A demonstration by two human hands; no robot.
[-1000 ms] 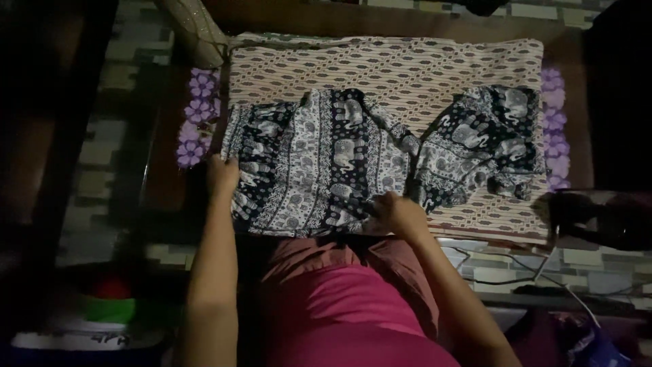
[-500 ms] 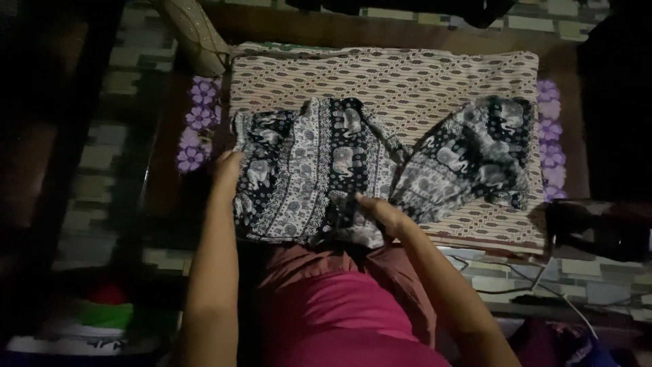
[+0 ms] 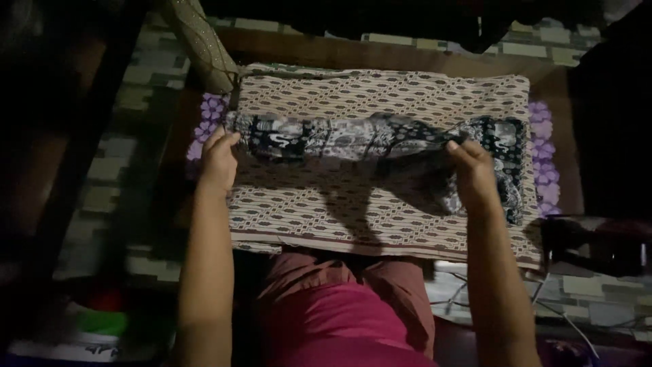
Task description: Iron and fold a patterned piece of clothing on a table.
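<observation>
A dark garment point(image 3: 339, 138) printed with white elephants and ornaments is held stretched above a cloth-covered board. My left hand point(image 3: 219, 162) grips its left end. My right hand point(image 3: 472, 173) grips the garment farther right, where it bends down; the rest of the fabric hangs and lies at the board's right end point(image 3: 506, 160). The stretched part casts a shadow on the patterned beige cover point(image 3: 380, 95) under it.
A purple flowered layer point(image 3: 204, 126) shows at both ends of the board. My lap in pink cloth point(image 3: 339, 312) is at the near edge. A dark object point(image 3: 598, 241) lies at the right, wires point(image 3: 564, 312) below it. A tiled-pattern floor point(image 3: 109, 170) surrounds everything.
The garment lay spread flat on the board a second ago. Both hands have now taken hold of it, moved apart and lifted it into a stretched band.
</observation>
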